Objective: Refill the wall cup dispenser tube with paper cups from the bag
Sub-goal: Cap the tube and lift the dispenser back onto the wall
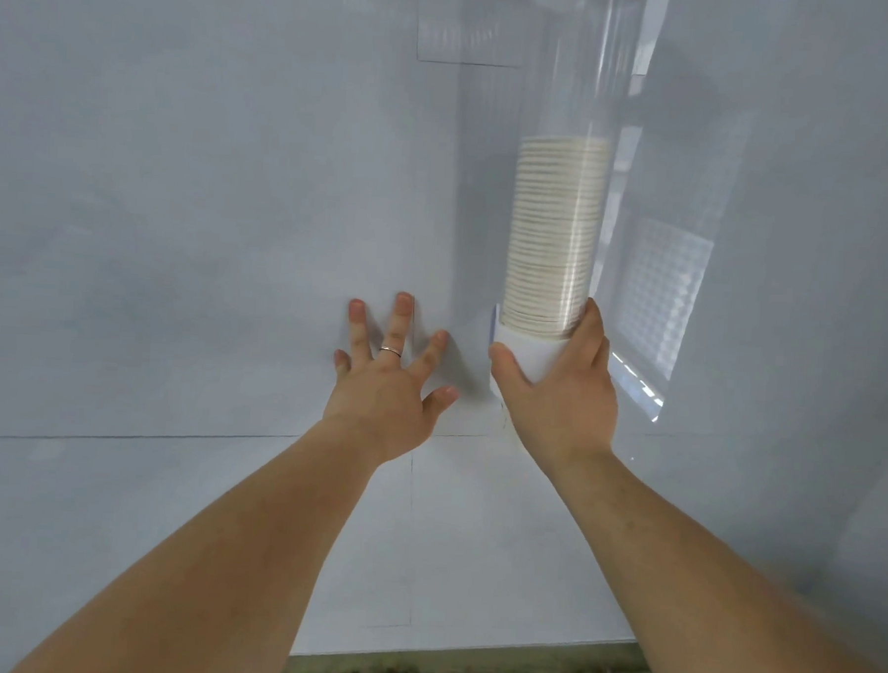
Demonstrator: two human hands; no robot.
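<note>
A clear dispenser tube [589, 71] hangs upright on the pale wall, right of centre. A stack of cream paper cups [555, 229] fills its lower part; the upper part holds nothing I can see. My right hand [557, 388] grips the white base [533, 354] at the tube's bottom, thumb on the left and a finger up the right side. With fingers spread, my left hand [388, 379] rests flat against the wall just left of the base; it wears a ring. The bag is out of view.
The pale wall [207, 195] fills most of the view, with a horizontal seam below my hands. A bright window reflection [655, 290] lies to the right of the tube. A strip of greenish patterned floor [465, 672] shows at the bottom edge.
</note>
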